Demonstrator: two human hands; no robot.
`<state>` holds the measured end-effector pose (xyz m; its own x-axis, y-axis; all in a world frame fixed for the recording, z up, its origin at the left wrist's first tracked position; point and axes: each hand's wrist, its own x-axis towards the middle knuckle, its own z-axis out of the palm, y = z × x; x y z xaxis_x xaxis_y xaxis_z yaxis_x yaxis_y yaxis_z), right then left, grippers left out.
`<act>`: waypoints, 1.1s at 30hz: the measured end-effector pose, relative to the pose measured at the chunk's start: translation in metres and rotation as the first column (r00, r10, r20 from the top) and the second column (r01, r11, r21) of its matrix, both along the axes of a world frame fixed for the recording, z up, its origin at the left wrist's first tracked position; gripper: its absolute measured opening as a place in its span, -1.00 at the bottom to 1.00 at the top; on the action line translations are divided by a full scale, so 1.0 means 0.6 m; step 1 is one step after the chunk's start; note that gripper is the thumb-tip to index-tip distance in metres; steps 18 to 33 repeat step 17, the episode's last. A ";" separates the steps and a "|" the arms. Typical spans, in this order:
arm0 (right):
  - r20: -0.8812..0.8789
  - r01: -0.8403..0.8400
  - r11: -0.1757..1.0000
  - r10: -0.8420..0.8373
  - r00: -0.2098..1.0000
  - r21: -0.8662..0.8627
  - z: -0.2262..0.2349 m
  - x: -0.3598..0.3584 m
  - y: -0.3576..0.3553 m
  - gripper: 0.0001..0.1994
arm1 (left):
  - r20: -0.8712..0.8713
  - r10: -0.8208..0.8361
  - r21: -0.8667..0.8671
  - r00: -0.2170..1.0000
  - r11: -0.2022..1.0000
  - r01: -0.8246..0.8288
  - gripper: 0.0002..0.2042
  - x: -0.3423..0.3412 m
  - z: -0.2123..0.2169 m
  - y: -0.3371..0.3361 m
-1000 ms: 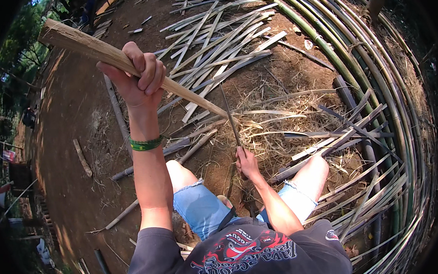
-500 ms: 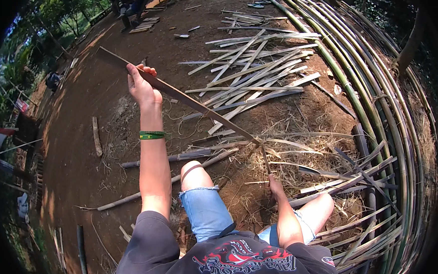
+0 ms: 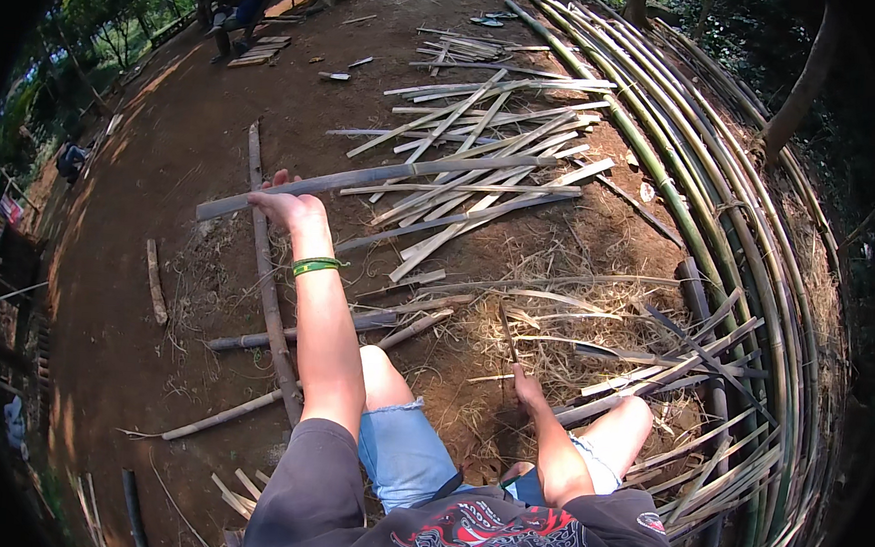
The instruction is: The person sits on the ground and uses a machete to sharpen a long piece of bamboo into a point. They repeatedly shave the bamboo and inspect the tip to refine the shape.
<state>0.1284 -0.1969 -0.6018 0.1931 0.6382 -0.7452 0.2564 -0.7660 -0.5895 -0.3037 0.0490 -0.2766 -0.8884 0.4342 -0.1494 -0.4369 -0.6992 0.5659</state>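
Observation:
My left hand (image 3: 296,210) is stretched forward with a long greyish split bamboo strip (image 3: 383,175) between its thumb and fingers. The strip lies crosswise, its far right end over a pile of pale split strips (image 3: 504,167). Near my right knee, my right hand (image 3: 527,387) is closed round the handle of a knife with a long dark blade (image 3: 506,330). The blade points away from me, apart from the strip. A brownish bamboo length (image 3: 271,293) runs beneath the strip and beside my left forearm.
Long bamboo poles (image 3: 684,178) lie bundled along the right side. Shavings (image 3: 544,330) cover the ground before my knees, with cut strips (image 3: 716,471) at my right. Loose bamboo lengths (image 3: 223,419) lie to the left. Someone sits at the far left (image 3: 241,11).
The strip has swung from sloping toward the knife to lying crosswise over the pile, its end now away from the blade. A brownish bamboo length has appeared beside my left forearm.

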 end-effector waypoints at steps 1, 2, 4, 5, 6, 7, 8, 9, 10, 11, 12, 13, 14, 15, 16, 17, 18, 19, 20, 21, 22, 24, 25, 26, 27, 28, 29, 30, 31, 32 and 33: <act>0.142 -0.053 0.994 0.039 0.989 0.095 -0.041 0.036 0.011 -0.34 | 0.101 -0.124 -0.052 0.987 0.990 0.130 -0.32 0.029 -0.014 0.049; 0.088 -0.070 0.994 0.063 0.994 0.078 -0.028 0.002 0.015 -0.33 | 0.161 -0.184 -0.129 0.970 0.970 0.205 -0.17 0.008 -0.038 0.059; 0.031 -0.041 0.999 0.041 0.999 0.010 0.015 -0.014 0.008 -0.30 | 0.040 -0.533 -0.542 0.845 0.699 0.466 -0.13 0.072 -0.120 0.018; 0.098 -0.001 1.000 -0.002 0.995 0.024 -0.019 0.033 0.006 -0.32 | -0.022 -0.742 -0.667 0.670 0.510 0.543 -0.14 0.142 -0.144 0.005; 0.073 -0.005 0.999 0.002 0.997 0.041 -0.010 0.015 0.012 -0.32 | -0.158 -0.888 -0.776 0.431 0.382 0.502 -0.19 0.136 -0.187 -0.028; 0.052 -0.010 0.999 0.007 0.999 0.051 0.008 -0.010 0.013 -0.32 | -0.227 -0.964 -0.875 0.141 0.265 0.406 -0.23 0.132 -0.222 -0.065; 0.055 0.016 0.999 -0.019 0.998 0.049 0.020 -0.005 0.006 -0.32 | -0.149 -0.989 -0.941 -0.022 0.135 0.311 -0.27 0.152 -0.231 -0.102; 0.067 -0.024 1.000 0.024 0.998 0.003 0.030 0.006 0.005 -0.39 | -0.072 -0.979 -0.981 -0.189 0.035 0.191 -0.31 0.171 -0.229 -0.141; 0.129 -0.092 0.991 0.080 0.988 0.093 0.041 0.006 0.003 -0.43 | -0.053 -0.946 -0.998 -0.321 0.043 0.038 -0.33 0.164 -0.232 -0.173; 0.193 -0.162 0.971 0.128 0.973 0.173 0.048 0.006 -0.001 -0.46 | -0.171 -0.939 -0.974 -0.297 0.207 -0.095 -0.37 0.168 -0.234 -0.212; 0.253 -0.236 0.939 0.172 0.952 0.249 0.059 0.000 -0.007 -0.49 | -0.286 -0.913 -0.904 -0.289 0.358 -0.235 -0.41 0.167 -0.233 -0.250; 0.237 -0.311 0.930 0.263 0.935 0.195 0.125 -0.025 -0.007 -0.44 | -0.412 -0.877 -0.844 -0.246 0.470 -0.260 -0.45 0.146 -0.237 -0.291; 0.260 -0.350 0.916 0.296 0.919 0.195 0.160 -0.023 -0.009 -0.44 | -0.537 -0.813 -0.770 -0.223 0.581 -0.263 -0.48 0.147 -0.238 -0.323; 0.282 -0.382 0.904 0.322 0.904 0.192 0.182 -0.017 -0.016 -0.43 | -0.622 -0.750 -0.707 -0.227 0.662 -0.251 -0.49 0.153 -0.233 -0.352; 0.298 -0.413 0.893 0.351 0.888 0.181 0.201 -0.014 -0.024 -0.42 | -0.638 -0.727 -0.688 -0.253 0.686 -0.238 -0.47 0.156 -0.228 -0.384; 0.284 -0.430 0.903 0.412 0.866 0.003 0.222 -0.011 -0.021 -0.38 | -0.636 -0.718 -0.692 -0.281 0.693 -0.203 -0.45 0.160 -0.227 -0.416; 0.284 -0.430 0.903 0.412 0.866 0.003 0.222 -0.011 -0.021 -0.38 | -0.636 -0.718 -0.692 -0.281 0.693 -0.203 -0.45 0.160 -0.227 -0.416; 0.284 -0.430 0.903 0.412 0.866 0.003 0.222 -0.011 -0.021 -0.38 | -0.636 -0.718 -0.692 -0.281 0.693 -0.203 -0.45 0.160 -0.227 -0.416; 0.284 -0.430 0.903 0.412 0.866 0.003 0.222 -0.011 -0.021 -0.38 | -0.636 -0.718 -0.692 -0.281 0.693 -0.203 -0.45 0.160 -0.227 -0.416; 0.284 -0.430 0.903 0.412 0.866 0.003 0.222 -0.011 -0.021 -0.38 | -0.636 -0.718 -0.692 -0.281 0.693 -0.203 -0.45 0.160 -0.227 -0.416; 0.284 -0.430 0.903 0.412 0.866 0.003 0.222 -0.011 -0.021 -0.38 | -0.636 -0.718 -0.692 -0.281 0.693 -0.203 -0.45 0.160 -0.227 -0.416; 0.284 -0.430 0.903 0.412 0.866 0.003 0.222 -0.011 -0.021 -0.38 | -0.636 -0.718 -0.692 -0.281 0.693 -0.203 -0.45 0.160 -0.227 -0.416; 0.284 -0.430 0.903 0.412 0.866 0.003 0.222 -0.011 -0.021 -0.38 | -0.636 -0.718 -0.692 -0.281 0.693 -0.203 -0.45 0.160 -0.227 -0.416; 0.284 -0.430 0.903 0.412 0.866 0.003 0.222 -0.011 -0.021 -0.38 | -0.636 -0.718 -0.692 -0.281 0.693 -0.203 -0.45 0.160 -0.227 -0.416; 0.284 -0.430 0.903 0.412 0.866 0.003 0.222 -0.011 -0.021 -0.38 | -0.636 -0.718 -0.692 -0.281 0.693 -0.203 -0.45 0.160 -0.227 -0.416; 0.284 -0.430 0.903 0.412 0.866 0.003 0.222 -0.011 -0.021 -0.38 | -0.636 -0.718 -0.692 -0.281 0.693 -0.203 -0.45 0.160 -0.227 -0.416; 0.284 -0.430 0.903 0.412 0.866 0.003 0.222 -0.011 -0.021 -0.38 | -0.636 -0.718 -0.692 -0.281 0.693 -0.203 -0.45 0.160 -0.227 -0.416; 0.284 -0.430 0.903 0.412 0.866 0.003 0.222 -0.011 -0.021 -0.38 | -0.636 -0.718 -0.692 -0.281 0.693 -0.203 -0.45 0.160 -0.227 -0.416; 0.284 -0.430 0.903 0.412 0.866 0.003 0.222 -0.011 -0.021 -0.38 | -0.636 -0.718 -0.692 -0.281 0.693 -0.203 -0.45 0.160 -0.227 -0.416; 0.284 -0.430 0.903 0.412 0.866 0.003 0.222 -0.011 -0.021 -0.38 | -0.636 -0.718 -0.692 -0.281 0.693 -0.203 -0.45 0.160 -0.227 -0.416; 0.284 -0.430 0.903 0.412 0.866 0.003 0.222 -0.011 -0.021 -0.38 | -0.636 -0.718 -0.692 -0.281 0.693 -0.203 -0.45 0.160 -0.227 -0.416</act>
